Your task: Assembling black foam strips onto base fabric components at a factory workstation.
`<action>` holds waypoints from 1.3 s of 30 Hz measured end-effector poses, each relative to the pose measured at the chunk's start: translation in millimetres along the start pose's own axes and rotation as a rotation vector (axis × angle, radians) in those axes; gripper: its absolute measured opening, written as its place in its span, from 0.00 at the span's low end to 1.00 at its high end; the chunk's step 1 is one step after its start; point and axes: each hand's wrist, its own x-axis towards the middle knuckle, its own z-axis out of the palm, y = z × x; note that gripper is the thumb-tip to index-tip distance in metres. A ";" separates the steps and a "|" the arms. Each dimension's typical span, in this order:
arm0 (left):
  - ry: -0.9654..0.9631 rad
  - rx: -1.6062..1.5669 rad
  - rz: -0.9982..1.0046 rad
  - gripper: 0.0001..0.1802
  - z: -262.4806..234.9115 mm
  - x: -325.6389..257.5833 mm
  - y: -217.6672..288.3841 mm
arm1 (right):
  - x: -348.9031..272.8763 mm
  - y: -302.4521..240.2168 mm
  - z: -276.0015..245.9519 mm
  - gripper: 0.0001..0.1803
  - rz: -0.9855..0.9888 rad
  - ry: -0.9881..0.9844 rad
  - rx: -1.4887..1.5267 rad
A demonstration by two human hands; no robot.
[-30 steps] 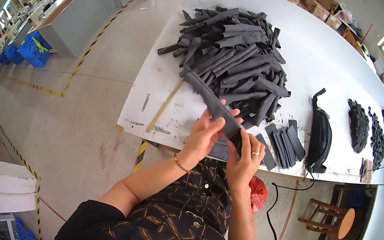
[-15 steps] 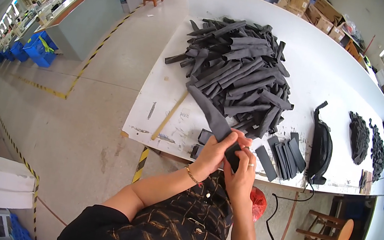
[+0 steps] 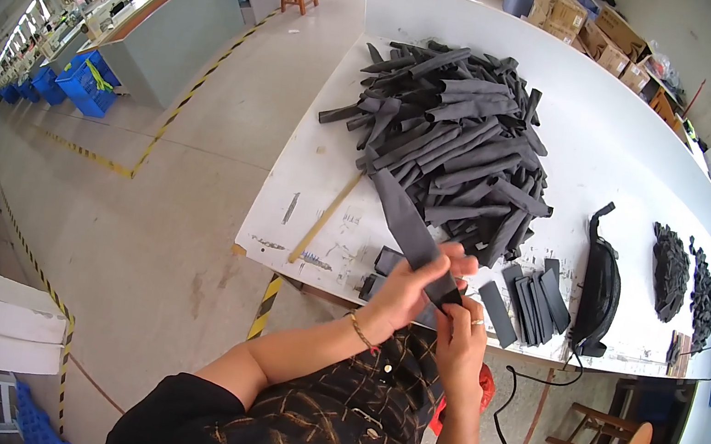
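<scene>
Both hands at the near edge of the surface (image 3: 577, 118). Left hand (image 3: 405, 290) and right hand (image 3: 460, 336) closed on one grey strip (image 3: 407, 221). Beyond the grip: large unsorted pile (image 3: 457, 140). Right of it: few finished pieces (image 3: 530, 296). Most work remains.

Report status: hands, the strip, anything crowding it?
Left hand and right hand both grip one dark grey strip at its near end. Strip slants up toward the big strip pile. Short dark pieces lie right of the hands.
</scene>
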 end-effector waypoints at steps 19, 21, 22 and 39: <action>0.093 -0.067 0.112 0.17 19.6 -10.5 -12.8 | 1.4 7.5 5.1 0.10 -0.123 0.125 0.074; 0.061 -0.067 0.108 0.17 17.9 -10.9 -14.1 | 2.3 6.3 4.0 0.10 -0.115 0.123 0.081; 0.030 -0.069 0.104 0.18 16.3 -11.1 -14.9 | 3.6 6.1 3.6 0.10 -0.113 0.121 0.082; -0.019 0.009 0.127 0.19 2.3 6.0 -7.9 | 8.2 1.0 26.6 0.08 0.433 0.259 0.597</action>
